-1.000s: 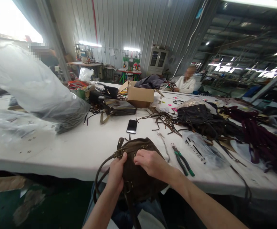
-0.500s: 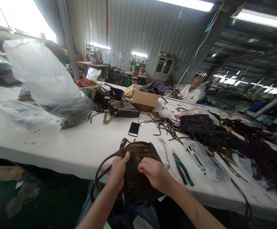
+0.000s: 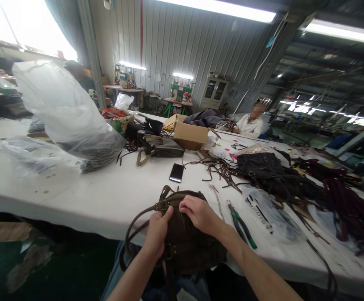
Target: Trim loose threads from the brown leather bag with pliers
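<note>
A dark brown suede bag (image 3: 186, 242) with straps and brass buckles hangs over the near edge of the white table (image 3: 106, 196). My left hand (image 3: 157, 230) grips its left side near a buckle, thumb on top. My right hand (image 3: 199, 213) presses on the bag's top edge with the fingers curled over it. A long brown strap (image 3: 131, 238) loops down off the table to the left of my left hand.
Green-handled pliers (image 3: 241, 223) and a thin metal tool lie just right of the bag. A black phone (image 3: 176, 172) lies beyond it. Loose straps, dark bags, a cardboard box (image 3: 190, 136) and large plastic bags (image 3: 65, 113) crowd the table. A person in white (image 3: 250, 123) sits at the far side.
My right hand has moved up from the bag's middle to its top edge. The view has shifted slightly down and left.
</note>
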`<state>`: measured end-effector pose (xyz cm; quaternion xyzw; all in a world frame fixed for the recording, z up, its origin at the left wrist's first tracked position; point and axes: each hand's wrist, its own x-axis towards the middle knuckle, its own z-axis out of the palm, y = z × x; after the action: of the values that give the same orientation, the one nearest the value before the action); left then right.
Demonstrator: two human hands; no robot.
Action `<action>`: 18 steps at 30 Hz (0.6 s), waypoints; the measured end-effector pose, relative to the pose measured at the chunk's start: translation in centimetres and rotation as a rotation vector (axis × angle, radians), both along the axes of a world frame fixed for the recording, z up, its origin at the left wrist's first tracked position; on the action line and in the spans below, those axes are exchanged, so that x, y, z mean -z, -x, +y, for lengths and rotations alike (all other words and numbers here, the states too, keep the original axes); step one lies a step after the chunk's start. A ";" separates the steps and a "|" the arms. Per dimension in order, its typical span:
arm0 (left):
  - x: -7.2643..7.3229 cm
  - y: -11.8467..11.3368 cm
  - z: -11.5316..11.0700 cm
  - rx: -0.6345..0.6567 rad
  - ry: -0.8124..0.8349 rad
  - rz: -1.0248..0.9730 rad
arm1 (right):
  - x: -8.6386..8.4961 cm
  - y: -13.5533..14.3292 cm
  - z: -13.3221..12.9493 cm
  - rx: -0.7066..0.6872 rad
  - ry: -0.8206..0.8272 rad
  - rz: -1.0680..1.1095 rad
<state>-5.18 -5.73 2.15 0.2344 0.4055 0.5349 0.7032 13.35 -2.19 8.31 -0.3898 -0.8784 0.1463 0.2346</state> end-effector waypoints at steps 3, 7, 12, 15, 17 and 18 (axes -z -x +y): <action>0.2 0.2 0.3 -0.076 0.030 -0.020 | 0.4 0.3 -1.0 -0.048 -0.069 -0.105; 0.3 0.3 1.2 -0.120 0.079 -0.061 | 0.1 0.4 -2.3 -0.100 -0.052 -0.114; -0.4 0.5 1.8 -0.079 0.041 -0.034 | 0.0 -0.1 -2.3 0.002 0.026 0.070; -0.2 0.9 1.5 -0.013 -0.004 -0.016 | 0.3 -0.7 -2.4 0.001 0.160 0.204; 0.3 1.0 1.3 0.022 -0.020 -0.015 | 0.5 -1.0 -2.7 -0.022 0.198 0.198; 0.6 1.0 1.2 0.029 -0.024 -0.013 | 0.6 -1.1 -2.9 -0.031 0.187 0.163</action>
<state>-6.23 -4.49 1.55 0.2450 0.3910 0.5310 0.7107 14.41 -5.06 7.74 -0.3833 -0.8449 0.2624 0.2654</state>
